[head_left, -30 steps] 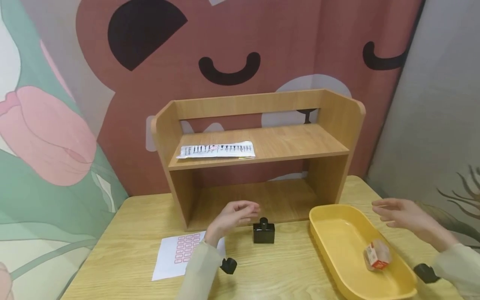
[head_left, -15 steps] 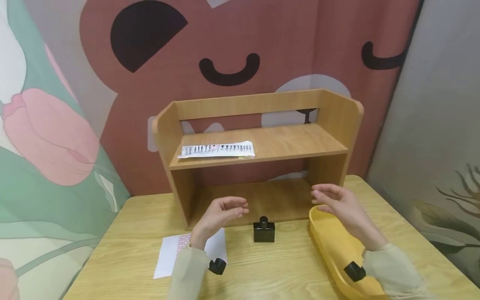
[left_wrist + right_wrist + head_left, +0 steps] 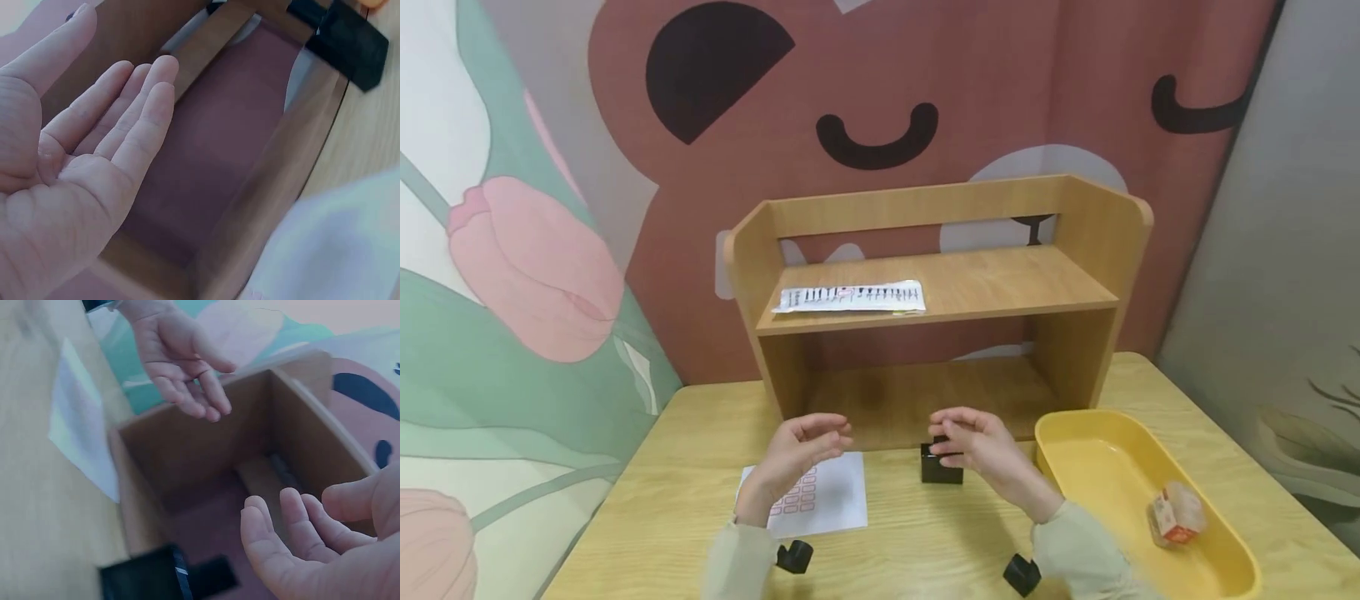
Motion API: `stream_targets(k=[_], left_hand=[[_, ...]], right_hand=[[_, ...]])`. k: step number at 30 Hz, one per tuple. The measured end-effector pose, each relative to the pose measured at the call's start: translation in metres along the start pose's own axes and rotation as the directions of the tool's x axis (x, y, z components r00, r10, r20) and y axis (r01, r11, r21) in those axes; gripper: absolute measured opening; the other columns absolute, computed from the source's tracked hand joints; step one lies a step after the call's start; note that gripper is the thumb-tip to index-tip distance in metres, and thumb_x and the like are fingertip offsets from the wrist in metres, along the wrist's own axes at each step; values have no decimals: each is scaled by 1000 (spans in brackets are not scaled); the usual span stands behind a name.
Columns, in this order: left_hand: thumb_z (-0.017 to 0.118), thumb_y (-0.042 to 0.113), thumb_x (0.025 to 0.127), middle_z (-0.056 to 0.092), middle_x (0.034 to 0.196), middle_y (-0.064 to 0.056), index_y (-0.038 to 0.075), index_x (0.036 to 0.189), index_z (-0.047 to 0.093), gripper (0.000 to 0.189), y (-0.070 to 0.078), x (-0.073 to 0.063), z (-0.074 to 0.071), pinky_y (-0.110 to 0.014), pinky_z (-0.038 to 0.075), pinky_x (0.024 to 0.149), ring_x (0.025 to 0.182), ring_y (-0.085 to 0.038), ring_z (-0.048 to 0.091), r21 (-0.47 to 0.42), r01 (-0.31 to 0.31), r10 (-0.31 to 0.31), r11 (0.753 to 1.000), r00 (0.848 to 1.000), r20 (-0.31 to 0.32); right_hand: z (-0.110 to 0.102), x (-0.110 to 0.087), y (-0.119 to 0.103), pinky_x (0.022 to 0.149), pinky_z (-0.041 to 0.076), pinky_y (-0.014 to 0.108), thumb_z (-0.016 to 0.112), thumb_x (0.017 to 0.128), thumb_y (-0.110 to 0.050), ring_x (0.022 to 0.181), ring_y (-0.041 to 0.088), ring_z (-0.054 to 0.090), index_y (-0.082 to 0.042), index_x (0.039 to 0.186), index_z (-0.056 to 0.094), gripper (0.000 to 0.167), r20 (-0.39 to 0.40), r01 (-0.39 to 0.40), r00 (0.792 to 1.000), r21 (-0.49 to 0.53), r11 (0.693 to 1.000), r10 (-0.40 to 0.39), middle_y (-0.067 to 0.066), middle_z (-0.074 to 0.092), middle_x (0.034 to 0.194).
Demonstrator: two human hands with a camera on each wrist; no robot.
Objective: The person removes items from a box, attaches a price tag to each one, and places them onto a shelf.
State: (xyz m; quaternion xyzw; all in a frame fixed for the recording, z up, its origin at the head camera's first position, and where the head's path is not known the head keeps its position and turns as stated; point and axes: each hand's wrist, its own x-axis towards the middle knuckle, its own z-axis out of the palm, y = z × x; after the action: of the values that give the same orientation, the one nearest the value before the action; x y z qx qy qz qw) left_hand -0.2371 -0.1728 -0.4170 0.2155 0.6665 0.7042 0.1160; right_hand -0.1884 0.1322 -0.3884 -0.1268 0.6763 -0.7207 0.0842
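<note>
My left hand [image 3: 801,457] hovers above a white sheet [image 3: 838,504] printed with red outlined boxes, fingers relaxed and holding nothing. In the left wrist view its palm and loosely bent fingers [image 3: 134,122] show bare. My right hand [image 3: 988,458] hangs in the air, also without anything in it, and partly covers a small black square bottle [image 3: 942,468] with a dark cap. That bottle stands on the table just before the shelf; whether the right fingers touch it, the head view alone cannot settle, but the right wrist view shows the bottle [image 3: 147,575] apart from them.
A two-tier wooden shelf [image 3: 1000,279] stands at the back of the table. On its upper board lies a flat white printed packet [image 3: 853,297]. To the right sits a yellow tray [image 3: 1075,454] with a small red-and-white box [image 3: 1176,515] in clear wrapping.
My right hand has swung left from beyond the yellow tray to in front of the black bottle. The left hand has drawn a little left and down. Neither took hold of anything.
</note>
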Motion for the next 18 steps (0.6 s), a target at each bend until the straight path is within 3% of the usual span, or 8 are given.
stream_targets(k=[5, 11, 18], left_hand=[[61, 5, 93, 65, 115, -7, -17, 128, 45, 44, -8, -15, -19, -34, 51, 91, 101, -20, 66, 3, 19, -19, 1000, 998, -62], [60, 6, 94, 64, 116, -5, -17, 129, 45, 45, -15, -32, -38, -42, 47, 94, 102, -21, 66, 1, 52, -51, 999, 992, -113], [62, 14, 94, 49, 133, -30, -17, 133, 41, 54, -19, -45, -53, -35, 50, 92, 103, -23, 64, 57, 151, -134, 987, 965, -226]], right_hand=[[19, 14, 18, 84, 53, 39, 54, 99, -19, 93, 24, 64, 7, 124, 51, 36, 40, -57, 998, 19, 998, 56, 9, 62, 108], [43, 25, 34, 83, 53, 42, 60, 96, -21, 92, 27, 65, 7, 118, 56, 36, 86, -60, 994, -19, 998, 62, 10, 62, 106], [68, 38, 52, 85, 52, 47, 63, 93, -18, 91, 35, 63, 10, 114, 57, 36, 96, -100, 990, -59, 993, 105, 17, 61, 107]])
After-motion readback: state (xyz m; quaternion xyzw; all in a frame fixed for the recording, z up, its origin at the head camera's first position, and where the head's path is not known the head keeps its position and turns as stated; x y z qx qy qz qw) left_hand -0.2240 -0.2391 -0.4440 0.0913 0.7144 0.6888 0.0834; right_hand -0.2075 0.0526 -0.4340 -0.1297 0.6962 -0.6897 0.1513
